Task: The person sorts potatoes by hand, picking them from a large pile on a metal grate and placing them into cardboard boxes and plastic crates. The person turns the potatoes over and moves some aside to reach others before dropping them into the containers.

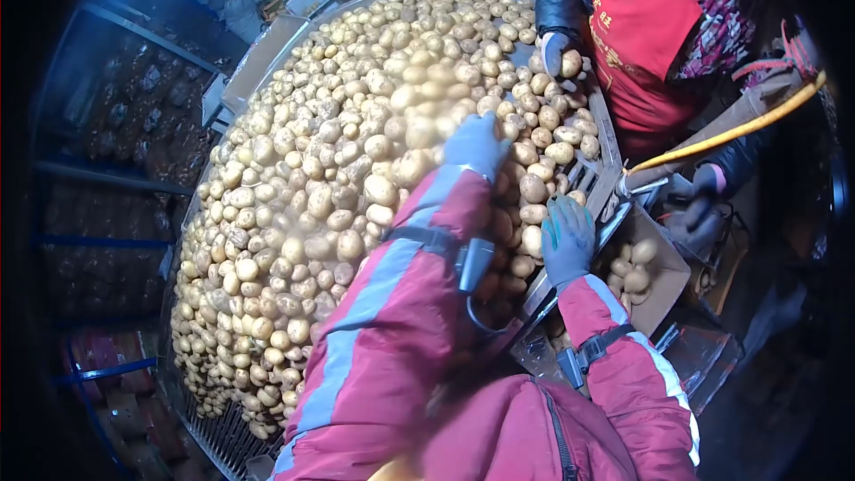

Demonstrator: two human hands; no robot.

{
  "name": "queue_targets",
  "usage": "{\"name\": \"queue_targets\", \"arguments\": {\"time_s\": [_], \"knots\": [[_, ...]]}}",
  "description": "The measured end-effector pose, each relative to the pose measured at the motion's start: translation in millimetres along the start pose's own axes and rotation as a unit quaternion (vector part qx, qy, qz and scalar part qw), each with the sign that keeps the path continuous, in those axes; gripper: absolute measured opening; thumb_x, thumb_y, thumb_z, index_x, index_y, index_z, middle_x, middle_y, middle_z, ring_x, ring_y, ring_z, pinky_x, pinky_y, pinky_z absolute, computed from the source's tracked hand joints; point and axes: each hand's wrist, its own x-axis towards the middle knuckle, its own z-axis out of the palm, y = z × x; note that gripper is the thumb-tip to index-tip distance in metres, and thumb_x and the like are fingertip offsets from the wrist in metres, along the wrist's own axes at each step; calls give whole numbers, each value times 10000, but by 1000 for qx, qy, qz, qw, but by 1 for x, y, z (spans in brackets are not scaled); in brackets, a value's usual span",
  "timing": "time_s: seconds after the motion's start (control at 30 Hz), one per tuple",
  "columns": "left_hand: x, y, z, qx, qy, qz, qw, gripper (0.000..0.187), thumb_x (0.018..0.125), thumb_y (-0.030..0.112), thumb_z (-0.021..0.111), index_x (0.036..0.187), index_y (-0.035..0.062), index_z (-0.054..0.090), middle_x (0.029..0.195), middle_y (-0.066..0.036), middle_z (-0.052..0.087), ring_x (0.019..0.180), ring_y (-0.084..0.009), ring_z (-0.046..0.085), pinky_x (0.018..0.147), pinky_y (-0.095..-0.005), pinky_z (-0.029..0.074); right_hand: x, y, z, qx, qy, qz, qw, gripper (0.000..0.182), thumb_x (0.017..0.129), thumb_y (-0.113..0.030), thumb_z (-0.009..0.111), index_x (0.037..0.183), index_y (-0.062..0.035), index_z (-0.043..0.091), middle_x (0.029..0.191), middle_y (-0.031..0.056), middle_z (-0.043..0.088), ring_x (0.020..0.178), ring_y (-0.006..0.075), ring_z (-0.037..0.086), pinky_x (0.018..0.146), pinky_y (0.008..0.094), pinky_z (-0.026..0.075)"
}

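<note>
Potatoes [380, 189] lie heaped across the bench [233, 447], thick from its near left end to its far side. The gloved left hand [477, 144] rests on the heap right of its middle, and the gloved right hand [569, 239] is at the right edge, fingers extended over potatoes; whether either grips one cannot be told. A carton [670, 278] holding potatoes stands just right of the bench.

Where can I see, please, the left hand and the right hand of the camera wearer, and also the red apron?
Left hand [477, 146]: head view, on the back of the glove.
Right hand [568, 240]: head view, on the back of the glove.
Red apron [634, 31]: head view, on its front.
</note>
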Motion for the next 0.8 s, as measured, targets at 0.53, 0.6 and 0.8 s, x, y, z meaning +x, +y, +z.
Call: {"name": "queue_targets", "arguments": {"time_s": [0.53, 0.6, 0.8], "knots": [[-126, -204, -134, -706, -12, -137, 695, 533, 960, 541, 647, 1133, 37, 676, 930, -70, 692, 736, -159, 614, 632, -257, 520, -6, 5, 8, -19, -9, -13, 1000, 337, 942, -230, 565, 1201, -44, 673, 1330, 118, 638, 1210, 337, 563, 1064, 485, 398], [-146, -223, -154, -561, 143, -210, 788, 299, 928, 279, 691, 1077, 22, 720, 954, -54, 721, 796, -142, 655, 691, -264, 538, -6, 4, 5, -20, -8, -12, 1000, 335, 944, -229, 566, 1203, -44, 672, 1337, 120, 636, 1216, 336, 559, 1070, 485, 396], [-141, -273, -110, -75, 105, -203, 971, 535, 786, 207, 676, 1298, 56, 656, 1199, -204, 699, 1142, -321, 665, 978, -390, 515, -6, 6, 8, -10, -6, -8, 1000, 343, 942, -233, 575, 1207, -39, 672, 1331, 124, 642, 1229, 329, 560, 1091, 474, 385]]}}
